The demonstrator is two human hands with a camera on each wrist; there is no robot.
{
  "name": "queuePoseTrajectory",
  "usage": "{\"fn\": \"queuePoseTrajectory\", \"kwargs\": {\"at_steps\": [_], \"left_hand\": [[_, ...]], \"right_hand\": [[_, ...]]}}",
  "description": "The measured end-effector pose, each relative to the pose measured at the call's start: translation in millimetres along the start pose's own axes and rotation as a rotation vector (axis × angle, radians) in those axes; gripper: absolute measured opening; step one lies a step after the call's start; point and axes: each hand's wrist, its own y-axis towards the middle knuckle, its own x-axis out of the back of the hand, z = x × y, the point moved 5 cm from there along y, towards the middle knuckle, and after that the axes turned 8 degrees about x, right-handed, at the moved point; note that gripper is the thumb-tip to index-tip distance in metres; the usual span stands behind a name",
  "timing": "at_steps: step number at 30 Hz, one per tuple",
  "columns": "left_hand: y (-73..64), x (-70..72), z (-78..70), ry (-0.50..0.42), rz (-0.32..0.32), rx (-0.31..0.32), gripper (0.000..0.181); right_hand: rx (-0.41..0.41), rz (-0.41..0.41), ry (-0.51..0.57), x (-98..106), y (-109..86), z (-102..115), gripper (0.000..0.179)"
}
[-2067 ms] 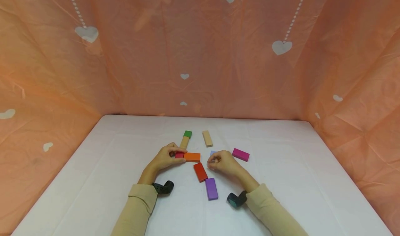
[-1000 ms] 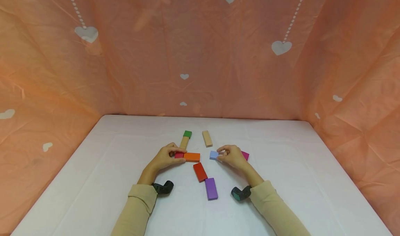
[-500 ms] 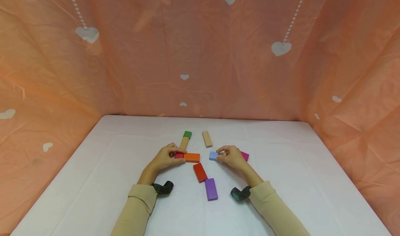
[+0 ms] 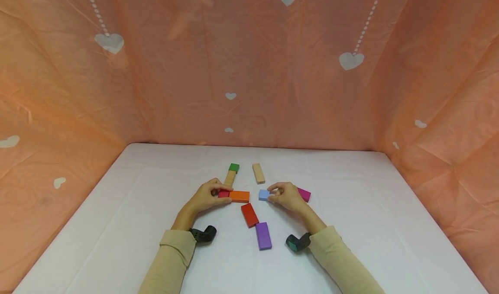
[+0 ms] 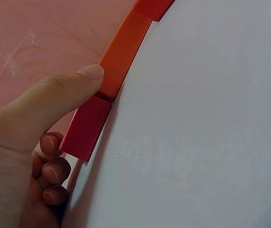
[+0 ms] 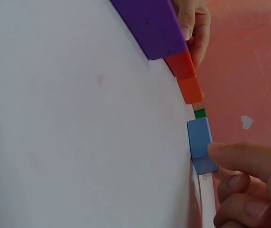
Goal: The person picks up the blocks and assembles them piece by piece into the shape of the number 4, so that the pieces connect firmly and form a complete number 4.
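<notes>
In the head view my left hand [image 4: 208, 195] pinches a crimson wooden block [image 4: 223, 194], thumb on the near side and index finger on the far side. Its fingertips lie where this block meets an orange block [image 4: 239, 196]. The left wrist view shows the thumb [image 5: 91, 73] across that joint. My right hand [image 4: 287, 195] pinches the right end of a light blue block [image 4: 264, 195], which lies on the table a short gap right of the orange one. In the right wrist view the thumb presses the blue block [image 6: 200, 140]; the index finger is partly hidden.
A natural wood block [image 4: 230, 178] and a green block [image 4: 234, 167] run up from the crimson one. Another wood block [image 4: 258, 173] lies at the back. Red [image 4: 249, 215] and purple [image 4: 263, 236] blocks lie nearer. A magenta block [image 4: 304, 194] is beside the right hand.
My right hand moved from near the red block up to the light blue block, took hold of its right end and slid it slightly left. The left hand stayed put.
</notes>
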Motion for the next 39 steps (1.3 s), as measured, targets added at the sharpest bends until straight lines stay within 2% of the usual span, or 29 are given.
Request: {"fn": "queuePoseTrajectory", "kwargs": {"at_steps": [28, 39], "left_hand": [[0.9, 0.1, 0.0, 0.000, 0.003, -0.015, 0.032], [1.7, 0.0, 1.4, 0.011, 0.004, 0.015, 0.032]], "right_hand": [[0.060, 0.037, 0.007, -10.1, 1.1, 10.8, 0.027], [0.014, 0.038, 0.012, -12.3, 0.1, 10.9, 0.027]]}}
